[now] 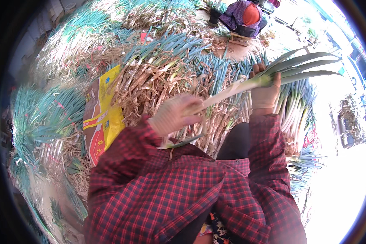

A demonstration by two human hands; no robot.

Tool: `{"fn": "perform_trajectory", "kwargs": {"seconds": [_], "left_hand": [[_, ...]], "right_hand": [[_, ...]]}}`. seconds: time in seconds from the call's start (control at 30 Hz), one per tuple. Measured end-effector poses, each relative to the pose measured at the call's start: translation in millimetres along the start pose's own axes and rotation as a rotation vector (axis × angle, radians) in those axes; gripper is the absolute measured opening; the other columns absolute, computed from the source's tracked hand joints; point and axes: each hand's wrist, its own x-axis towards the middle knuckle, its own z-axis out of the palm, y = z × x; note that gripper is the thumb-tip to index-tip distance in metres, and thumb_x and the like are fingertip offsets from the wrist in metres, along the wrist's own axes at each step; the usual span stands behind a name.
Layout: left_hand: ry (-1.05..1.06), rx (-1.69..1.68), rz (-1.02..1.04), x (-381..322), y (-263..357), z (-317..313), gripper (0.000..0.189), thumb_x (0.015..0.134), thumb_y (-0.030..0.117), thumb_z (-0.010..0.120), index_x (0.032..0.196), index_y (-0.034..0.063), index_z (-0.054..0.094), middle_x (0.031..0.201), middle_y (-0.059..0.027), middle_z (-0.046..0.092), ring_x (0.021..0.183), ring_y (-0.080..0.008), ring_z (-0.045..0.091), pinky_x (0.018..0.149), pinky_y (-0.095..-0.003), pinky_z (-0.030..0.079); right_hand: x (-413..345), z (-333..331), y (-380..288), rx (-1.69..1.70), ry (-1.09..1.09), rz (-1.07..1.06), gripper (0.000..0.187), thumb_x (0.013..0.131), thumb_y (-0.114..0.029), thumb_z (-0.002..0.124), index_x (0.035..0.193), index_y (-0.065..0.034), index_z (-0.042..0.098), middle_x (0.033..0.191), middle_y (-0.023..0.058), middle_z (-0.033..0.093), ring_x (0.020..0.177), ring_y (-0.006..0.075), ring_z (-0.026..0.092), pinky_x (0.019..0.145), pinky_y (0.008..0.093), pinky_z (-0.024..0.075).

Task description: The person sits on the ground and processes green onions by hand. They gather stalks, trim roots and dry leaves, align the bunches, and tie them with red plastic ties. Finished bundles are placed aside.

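My right hand, in a thin pale glove, grips a long green onion just below where its leaves fan out. The white shank slants down to the left. My left hand, gloved alike and blurred by motion, closes around the root end; its fingertips are not sharp. A loose green leaf piece lies on my lap below the left hand. Before my knees spreads a heap of unpeeled green onions with dry brown outer skins. Cleaner onions with white shanks lie beside my right forearm.
A yellow and brown printed sack lies to the left. Bundled green onions are piled beyond it, and more piles fill the back. Another person sits on a low wooden stool at the top. Bright ground is overexposed at right.
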Motion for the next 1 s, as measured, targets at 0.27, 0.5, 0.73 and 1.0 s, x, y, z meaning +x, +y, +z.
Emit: {"fn": "perform_trajectory", "kwargs": {"seconds": [0.27, 0.5, 0.73, 1.0], "left_hand": [[0.027, -1.040, -0.560, 50, 1, 113, 0.052, 0.095, 0.035, 0.070, 0.130, -0.0007, 0.058, 0.103, -0.0031, 0.067, 0.088, -0.0110, 0.064, 0.076, -0.0256, 0.054], [0.298, -1.042, -0.658, 38, -3, 108, 0.045, 0.099, 0.043, 0.062, 0.121, 0.0039, 0.064, 0.106, -0.0032, 0.066, 0.090, -0.0099, 0.061, 0.076, -0.0235, 0.052], [0.152, -0.669, -0.496, 38, 16, 99, 0.045, 0.090, 0.037, 0.075, 0.115, 0.0006, 0.067, 0.098, -0.0008, 0.070, 0.089, -0.0127, 0.062, 0.079, -0.0296, 0.053], [0.350, -0.905, -0.589, 24, 27, 108, 0.042, 0.099, 0.030, 0.065, 0.128, -0.0002, 0.063, 0.102, -0.0025, 0.069, 0.094, -0.0087, 0.060, 0.081, -0.0247, 0.050]], "right_hand": [[-64, 53, 43, 0.038, 0.090, 0.007, 0.052, 0.100, -0.051, 0.048, 0.114, -0.0021, 0.060, 0.104, 0.0156, 0.063, 0.097, 0.0333, 0.062, 0.091, 0.0419, 0.0498], [-64, 52, 42, 0.206, -0.044, 0.068, 0.049, 0.100, -0.055, 0.049, 0.117, -0.0112, 0.063, 0.102, 0.0093, 0.067, 0.089, 0.0258, 0.063, 0.077, 0.0384, 0.0522], [-71, 46, 46, 0.107, 0.073, 0.057, 0.050, 0.099, -0.058, 0.049, 0.111, -0.0115, 0.062, 0.088, 0.0059, 0.063, 0.078, 0.0230, 0.058, 0.073, 0.0382, 0.0524], [-81, 48, 50, 0.066, 0.148, 0.062, 0.047, 0.098, -0.057, 0.053, 0.111, -0.0126, 0.061, 0.087, 0.0082, 0.065, 0.077, 0.0235, 0.063, 0.068, 0.0362, 0.0543]]}}
